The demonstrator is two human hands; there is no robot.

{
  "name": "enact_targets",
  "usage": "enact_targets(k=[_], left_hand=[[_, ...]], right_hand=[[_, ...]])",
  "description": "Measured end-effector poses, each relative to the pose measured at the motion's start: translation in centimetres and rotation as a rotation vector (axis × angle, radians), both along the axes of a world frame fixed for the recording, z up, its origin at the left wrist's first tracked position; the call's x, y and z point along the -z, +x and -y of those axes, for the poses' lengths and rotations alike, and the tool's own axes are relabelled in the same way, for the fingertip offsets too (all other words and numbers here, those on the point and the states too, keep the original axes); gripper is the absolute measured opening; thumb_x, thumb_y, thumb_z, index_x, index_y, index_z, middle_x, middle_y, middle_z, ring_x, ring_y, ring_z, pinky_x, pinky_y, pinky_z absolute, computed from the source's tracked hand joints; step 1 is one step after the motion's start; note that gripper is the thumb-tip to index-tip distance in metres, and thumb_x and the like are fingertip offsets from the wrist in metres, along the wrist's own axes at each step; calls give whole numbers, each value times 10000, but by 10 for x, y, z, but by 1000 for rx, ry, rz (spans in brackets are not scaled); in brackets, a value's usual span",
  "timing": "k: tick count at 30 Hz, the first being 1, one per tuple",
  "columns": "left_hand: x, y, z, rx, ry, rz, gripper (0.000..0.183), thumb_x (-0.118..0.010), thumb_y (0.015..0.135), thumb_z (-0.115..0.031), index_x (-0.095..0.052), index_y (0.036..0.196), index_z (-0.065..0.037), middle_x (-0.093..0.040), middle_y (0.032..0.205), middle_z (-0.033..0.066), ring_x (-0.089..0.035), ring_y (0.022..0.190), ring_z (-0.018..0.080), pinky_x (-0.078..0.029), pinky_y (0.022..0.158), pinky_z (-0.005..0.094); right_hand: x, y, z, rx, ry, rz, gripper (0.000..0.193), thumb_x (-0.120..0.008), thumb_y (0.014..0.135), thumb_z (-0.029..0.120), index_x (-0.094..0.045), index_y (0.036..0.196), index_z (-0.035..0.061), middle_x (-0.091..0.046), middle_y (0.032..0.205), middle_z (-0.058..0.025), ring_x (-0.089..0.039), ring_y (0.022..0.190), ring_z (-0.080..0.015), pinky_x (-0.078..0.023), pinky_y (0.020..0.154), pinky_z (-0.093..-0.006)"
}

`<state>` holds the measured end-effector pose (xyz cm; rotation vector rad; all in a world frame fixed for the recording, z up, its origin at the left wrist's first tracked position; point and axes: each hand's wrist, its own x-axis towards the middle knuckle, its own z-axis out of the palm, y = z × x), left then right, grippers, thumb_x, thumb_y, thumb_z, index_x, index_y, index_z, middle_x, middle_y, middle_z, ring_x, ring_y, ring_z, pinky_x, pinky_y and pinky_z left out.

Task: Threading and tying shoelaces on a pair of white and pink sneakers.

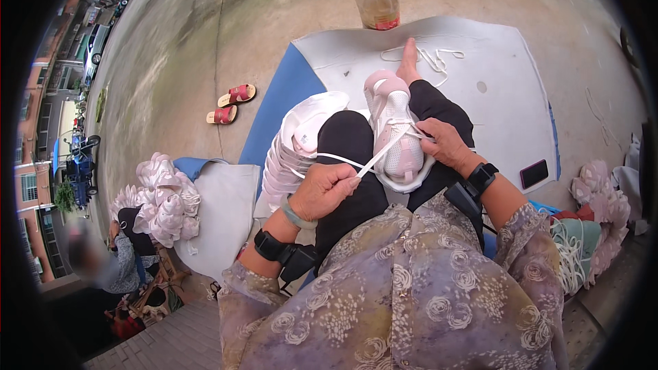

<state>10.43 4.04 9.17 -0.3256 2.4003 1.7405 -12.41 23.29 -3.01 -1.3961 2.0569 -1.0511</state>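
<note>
A pink and white sneaker (pixel 397 123) rests between my legs with its toe toward me. White shoelace (pixel 379 156) runs from its eyelets to my left hand (pixel 322 190), whose fingers are closed on it beside the shoe. My right hand (pixel 445 142) pinches lace close to the eyelets on the shoe's right side. Left of my knee, a nested row of pink and white shoe uppers (pixel 282 164) leans against my leg. Several loose white laces (pixel 433 60) lie on the mat near my bare foot.
A white mat with blue underside (pixel 510 62) covers the ground. On it lies a phone (pixel 534 174). Beyond stands an oil jug (pixel 378 7); red slippers (pixel 232 96) sit left. Shoe piles (pixel 168 199) flank me, with a lace bundle (pixel 567 253) at right. Another person (pixel 123 260) sits far left.
</note>
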Motion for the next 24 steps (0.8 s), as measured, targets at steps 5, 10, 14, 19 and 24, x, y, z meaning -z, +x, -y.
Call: enact_targets(k=[5, 10, 14, 19, 24], left_hand=[[-17, -25, 9, -32, -56, -101, 201, -517, 903, -151, -571, 780, -2, -553, 668, -7, -504, 605, 56, -423, 565, 198], [-30, -52, 21, -236, 53, -147, 201, -517, 911, -167, -587, 805, -11, -569, 703, -2, -508, 614, 54, -425, 565, 192], [-31, -80, 22, -317, 75, -183, 214, -512, 915, -187, -579, 790, -26, -567, 695, -6, -490, 588, 44, -409, 541, 185], [-21, -114, 29, -413, -71, -228, 231, -529, 899, -195, -569, 738, -34, -556, 629, -2, -474, 506, 46, -397, 476, 194], [-17, -115, 34, -537, -66, -241, 238, -537, 884, -193, -557, 705, -37, -550, 607, 6, -468, 483, 48, -387, 452, 197]], right_hand=[[-16, 10, 2, 27, 65, -159, 321, -580, 711, 165, -540, 1005, 41, -532, 831, -125, -552, 812, -304, -451, 716, -381], [-57, 15, 13, 137, 51, -271, 276, -625, 698, 208, -578, 900, 26, -558, 736, -114, -570, 691, -293, -453, 624, -382], [-68, 19, 39, 58, 337, -14, 274, -631, 708, 281, -597, 782, 20, -588, 674, -162, -586, 642, -334, -458, 601, -417], [-60, 32, 66, 9, 313, -508, 184, -579, 747, 217, -592, 788, 38, -617, 683, -146, -619, 654, -305, -475, 585, -413], [-55, 16, 74, -240, 177, -828, 51, -546, 750, 142, -556, 724, 100, -600, 657, -57, -623, 630, -222, -462, 538, -351]])
